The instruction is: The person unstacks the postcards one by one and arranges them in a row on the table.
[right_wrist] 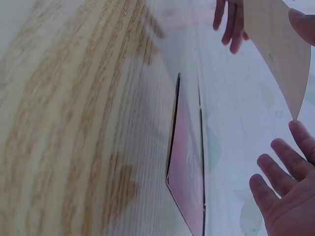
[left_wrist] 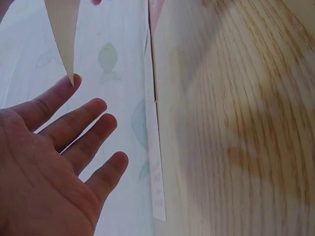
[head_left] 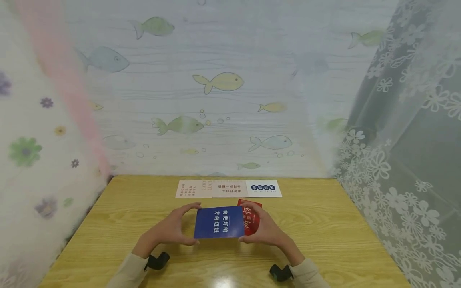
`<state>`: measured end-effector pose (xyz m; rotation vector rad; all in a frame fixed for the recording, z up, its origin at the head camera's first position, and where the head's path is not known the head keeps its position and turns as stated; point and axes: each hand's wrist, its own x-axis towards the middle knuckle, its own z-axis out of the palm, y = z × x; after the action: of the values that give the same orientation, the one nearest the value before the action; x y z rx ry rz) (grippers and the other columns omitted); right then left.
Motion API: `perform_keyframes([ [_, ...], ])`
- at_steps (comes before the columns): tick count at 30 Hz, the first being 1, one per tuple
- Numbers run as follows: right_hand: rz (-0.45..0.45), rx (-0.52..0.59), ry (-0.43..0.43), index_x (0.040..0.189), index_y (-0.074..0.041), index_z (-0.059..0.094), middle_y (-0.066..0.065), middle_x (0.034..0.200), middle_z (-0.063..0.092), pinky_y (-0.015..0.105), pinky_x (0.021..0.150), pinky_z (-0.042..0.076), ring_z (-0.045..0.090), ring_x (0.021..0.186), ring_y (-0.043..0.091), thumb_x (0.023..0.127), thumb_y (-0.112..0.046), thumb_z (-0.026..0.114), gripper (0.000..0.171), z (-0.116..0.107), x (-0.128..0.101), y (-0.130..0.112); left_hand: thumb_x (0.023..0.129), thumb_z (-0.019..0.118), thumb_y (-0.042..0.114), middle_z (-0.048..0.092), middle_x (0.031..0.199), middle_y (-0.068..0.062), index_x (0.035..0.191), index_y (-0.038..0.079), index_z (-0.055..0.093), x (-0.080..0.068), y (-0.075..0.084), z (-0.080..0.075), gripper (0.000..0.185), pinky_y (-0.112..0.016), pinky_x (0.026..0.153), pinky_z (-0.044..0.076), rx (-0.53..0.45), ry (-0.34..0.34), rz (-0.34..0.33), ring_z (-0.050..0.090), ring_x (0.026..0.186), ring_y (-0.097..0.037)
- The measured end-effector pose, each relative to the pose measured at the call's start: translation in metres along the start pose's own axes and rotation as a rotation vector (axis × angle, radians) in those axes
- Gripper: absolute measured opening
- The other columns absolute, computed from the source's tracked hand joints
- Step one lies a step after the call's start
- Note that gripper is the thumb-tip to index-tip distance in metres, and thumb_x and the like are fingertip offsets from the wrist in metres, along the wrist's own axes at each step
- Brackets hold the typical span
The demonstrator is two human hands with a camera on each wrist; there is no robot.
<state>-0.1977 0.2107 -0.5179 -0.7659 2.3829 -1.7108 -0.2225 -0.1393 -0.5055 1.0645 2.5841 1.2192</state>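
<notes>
Blue rectangular card with white lettering (head_left: 219,222) is held raised above the yellow wood-grain table (head_left: 324,224), directly between both hands. Its left edge is gripped by the left hand (head_left: 171,227), its right by the right hand (head_left: 267,227). Behind it, a red printed card (head_left: 253,218) is partly hidden.

The blue card (head_left: 219,222) read "向更好的" and "方向迈进" in white. "GOOD LUCK" stood in pale letters on the left card (head_left: 192,189). The red card (head_left: 250,220) showed "两", its other characters unclear. Characters on the middle card (head_left: 230,189) and white card (head_left: 264,188) were too small to read surely.
</notes>
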Motion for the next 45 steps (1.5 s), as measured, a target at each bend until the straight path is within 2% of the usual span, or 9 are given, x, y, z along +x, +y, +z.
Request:
perform_keyframes([
  [5,0.002,0.012,-0.003,0.147,-0.02,0.042,0.02,0.131,0.059,0.046,0.08,0.063,0.062,0.107,0.041,0.07,-0.018,0.094,0.092,0.0,0.002,0.001,0.069,0.093,0.036,0.046,0.154,-0.022,0.144,0.007,0.049,-0.001,-0.002,-0.001,0.092,-0.072,0.106,0.038,0.006,0.01,0.007,0.041,0.141,-0.049],
  [10,0.001,0.011,-0.004,0.148,-0.02,0.042,0.019,0.137,0.057,0.044,0.081,0.063,0.062,0.11,0.041,0.069,-0.017,0.094,0.094,0.001,0.004,0.005,0.069,0.093,0.037,0.046,0.155,-0.019,0.148,0.011,0.047,-0.003,-0.003,-0.002,0.094,-0.071,0.11,0.036,-0.005,0.013,-0.04,0.039,0.144,-0.046],
  [16,-0.026,-0.102,0.012,0.152,-0.018,0.042,0.007,0.154,0.046,0.05,0.094,0.058,0.056,0.125,0.04,0.068,-0.027,0.096,0.101,0.002,0.012,0.006,0.07,0.092,0.042,0.045,0.156,-0.016,0.152,0.008,0.042,-0.004,-0.008,-0.006,0.102,-0.072,0.11,0.035,0.002,0.013,-0.093,0.038,0.144,-0.047],
  [19,-0.023,-0.151,0.016,0.152,-0.02,0.044,0.004,0.153,0.047,0.056,0.101,0.052,0.052,0.131,0.041,0.066,-0.029,0.097,0.101,0.002,0.017,0.006,0.07,0.092,0.044,0.045,0.156,-0.013,0.152,0.009,0.042,-0.006,-0.013,-0.007,0.102,-0.072,0.11,0.035,0.01,0.028,-0.112,0.038,0.144,-0.047],
  [24,-0.017,-0.172,0.033,0.15,-0.02,0.046,0.001,0.149,0.052,0.061,0.11,0.043,0.049,0.137,0.04,0.065,-0.028,0.097,0.099,0.003,0.024,0.003,0.071,0.094,0.033,0.049,0.153,-0.012,0.151,0.009,0.045,-0.006,-0.02,-0.011,0.097,-0.068,0.111,0.037,-0.016,0.065,-0.072,0.043,0.142,-0.044],
  [30,-0.04,-0.131,0.026,0.151,-0.013,0.044,0.01,0.15,0.051,0.066,0.108,0.042,0.05,0.134,0.044,0.066,-0.027,0.096,0.101,0.005,0.033,0.004,0.078,0.089,0.028,0.046,0.153,-0.019,0.153,0.007,0.042,-0.007,-0.023,-0.017,0.091,-0.067,0.111,0.037,-0.065,0.085,-0.044,0.043,0.14,-0.047],
  [36,-0.035,-0.181,0.037,0.151,-0.02,0.046,0.005,0.154,0.048,0.065,0.113,0.037,0.041,0.144,0.043,0.067,-0.02,0.095,0.097,0.009,0.047,0.002,0.076,0.089,0.03,0.045,0.154,-0.021,0.154,0.005,0.039,-0.007,-0.025,-0.024,0.096,-0.068,0.11,0.038,0.005,0.114,-0.052,0.043,0.14,-0.047],
  [40,-0.018,-0.23,0.032,0.152,-0.019,0.044,0.0,0.156,0.045,0.062,0.113,0.039,0.041,0.145,0.038,0.069,-0.027,0.093,0.096,0.013,0.061,0.003,0.076,0.09,0.031,0.044,0.155,-0.023,0.155,0.007,0.038,-0.005,-0.029,-0.033,0.098,-0.07,0.109,0.038,0.073,0.129,-0.062,0.042,0.14,-0.05],
  [45,-0.018,-0.241,0.023,0.152,-0.023,0.045,-0.002,0.156,0.046,0.059,0.117,0.034,0.04,0.146,0.03,0.069,-0.035,0.093,0.097,0.018,0.078,0.006,0.075,0.091,0.031,0.041,0.157,-0.023,0.154,0.009,0.04,-0.004,-0.04,-0.046,0.097,-0.073,0.108,0.035,0.093,0.123,-0.105,0.041,0.14,-0.052],
])
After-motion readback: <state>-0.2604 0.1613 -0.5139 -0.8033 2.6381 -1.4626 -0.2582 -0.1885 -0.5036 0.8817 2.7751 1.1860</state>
